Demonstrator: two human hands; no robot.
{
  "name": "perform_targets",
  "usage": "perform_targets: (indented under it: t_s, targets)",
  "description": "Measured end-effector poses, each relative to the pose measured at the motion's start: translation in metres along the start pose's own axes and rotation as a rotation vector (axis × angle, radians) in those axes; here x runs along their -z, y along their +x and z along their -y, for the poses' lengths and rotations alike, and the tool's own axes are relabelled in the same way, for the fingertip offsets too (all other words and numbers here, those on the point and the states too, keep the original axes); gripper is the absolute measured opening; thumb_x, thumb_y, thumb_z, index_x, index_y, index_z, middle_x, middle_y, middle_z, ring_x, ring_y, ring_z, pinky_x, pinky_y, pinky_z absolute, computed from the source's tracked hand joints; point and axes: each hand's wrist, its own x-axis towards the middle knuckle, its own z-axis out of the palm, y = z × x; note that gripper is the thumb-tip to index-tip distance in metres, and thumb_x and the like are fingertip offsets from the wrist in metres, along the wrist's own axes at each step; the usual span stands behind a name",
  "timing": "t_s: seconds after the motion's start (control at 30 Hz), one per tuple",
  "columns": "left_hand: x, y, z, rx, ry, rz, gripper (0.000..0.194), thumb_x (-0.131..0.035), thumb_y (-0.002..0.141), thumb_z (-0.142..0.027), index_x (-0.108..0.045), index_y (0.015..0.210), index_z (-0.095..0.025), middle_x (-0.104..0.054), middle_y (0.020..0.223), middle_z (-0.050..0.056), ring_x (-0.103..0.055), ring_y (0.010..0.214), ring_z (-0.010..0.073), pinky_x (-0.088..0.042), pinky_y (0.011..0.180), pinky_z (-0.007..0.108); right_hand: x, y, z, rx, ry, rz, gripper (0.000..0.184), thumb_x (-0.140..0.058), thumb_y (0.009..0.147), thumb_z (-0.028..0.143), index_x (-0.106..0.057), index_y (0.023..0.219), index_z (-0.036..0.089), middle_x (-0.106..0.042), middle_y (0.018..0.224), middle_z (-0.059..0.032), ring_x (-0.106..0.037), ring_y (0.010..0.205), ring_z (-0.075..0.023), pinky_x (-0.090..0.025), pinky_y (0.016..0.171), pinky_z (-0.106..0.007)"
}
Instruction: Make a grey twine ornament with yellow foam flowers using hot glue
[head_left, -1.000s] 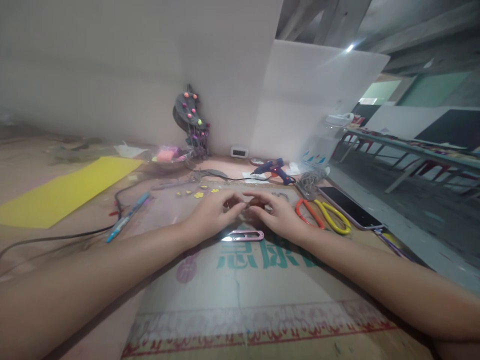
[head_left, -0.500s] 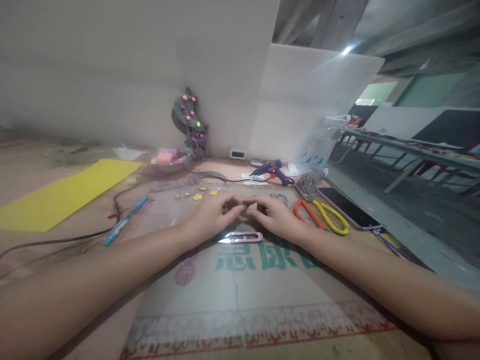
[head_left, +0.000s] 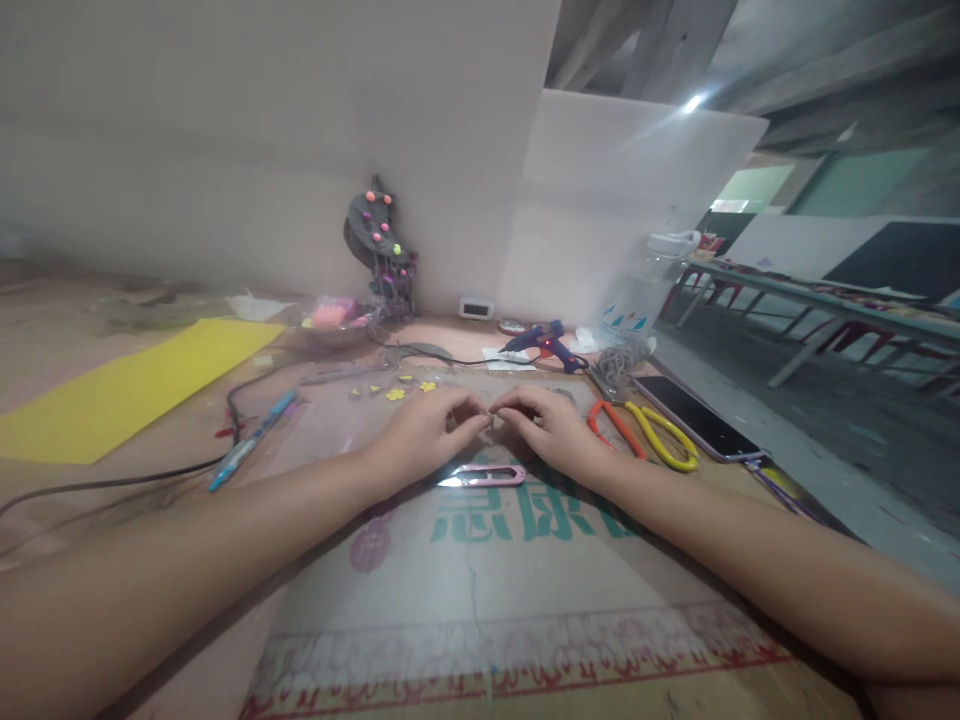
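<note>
My left hand (head_left: 439,425) and my right hand (head_left: 546,425) meet fingertip to fingertip over the middle of the printed sheet (head_left: 420,590). Both are pinched closed around something tiny that I cannot make out. Just below them lie pink-handled thread snips (head_left: 484,476), blades pointing left. Beyond my left hand sit several small yellow flower pieces (head_left: 395,394). Scissors with one orange handle (head_left: 622,430) and one yellow handle (head_left: 664,437) rest by my right wrist.
A blue glue gun (head_left: 544,342) with a red light lies at the back, its cable running left. A phone (head_left: 697,415) is at the right edge. Yellow foam sheet (head_left: 150,390) and a blue pen (head_left: 253,440) lie left. A grey crescent ornament (head_left: 371,230) leans on the wall.
My fingertips have shifted slightly against each other, and my right fingers have drawn closer together. The objects on the table have stayed in place.
</note>
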Motion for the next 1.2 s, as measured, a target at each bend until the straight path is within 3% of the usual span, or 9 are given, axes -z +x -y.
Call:
perform_targets:
  t_s: [0.33, 0.57, 0.97, 1.2]
  targets:
    - [-0.001, 0.000, -0.001, 0.018, 0.004, 0.020, 0.022, -0.050, 0.089, -0.035, -0.065, 0.087, -0.019, -0.070, 0.086, 0.003, -0.061, 0.080, 0.0189, -0.042, 0.068, 0.028, 0.001, -0.001, 0.003, -0.069, 0.023, 0.017, 0.014, -0.052, 0.089, 0.022, -0.061, 0.080, 0.018, -0.067, 0.074, -0.0017, -0.059, 0.069, -0.0142, -0.044, 0.064, -0.025]
    - [0.000, 0.000, 0.000, -0.007, -0.003, 0.022, 0.023, -0.049, 0.090, -0.035, -0.065, 0.086, -0.020, -0.070, 0.085, 0.003, -0.061, 0.079, 0.0189, -0.042, 0.068, 0.028, -0.001, -0.003, -0.004, -0.011, -0.003, 0.009, 0.020, -0.047, 0.084, 0.008, -0.063, 0.092, 0.018, -0.068, 0.085, -0.0035, -0.061, 0.076, -0.0152, -0.046, 0.069, -0.026]
    - [-0.002, 0.000, 0.002, 0.012, 0.031, 0.033, 0.022, -0.050, 0.089, -0.033, -0.066, 0.088, -0.019, -0.068, 0.084, 0.004, -0.060, 0.077, 0.0189, -0.042, 0.066, 0.028, -0.003, -0.001, -0.011, 0.106, -0.005, 0.065, 0.022, -0.042, 0.088, 0.008, -0.060, 0.096, 0.017, -0.062, 0.088, -0.0063, -0.058, 0.084, -0.0173, -0.047, 0.076, -0.030]
    - [-0.004, 0.000, 0.003, 0.011, 0.010, 0.041, 0.020, -0.050, 0.088, -0.032, -0.067, 0.088, -0.020, -0.069, 0.083, 0.003, -0.060, 0.076, 0.0183, -0.042, 0.064, 0.027, -0.003, -0.003, -0.008, 0.024, -0.023, 0.070, 0.022, -0.046, 0.088, 0.010, -0.060, 0.102, 0.018, -0.065, 0.093, -0.0062, -0.060, 0.083, -0.0170, -0.047, 0.075, -0.030]
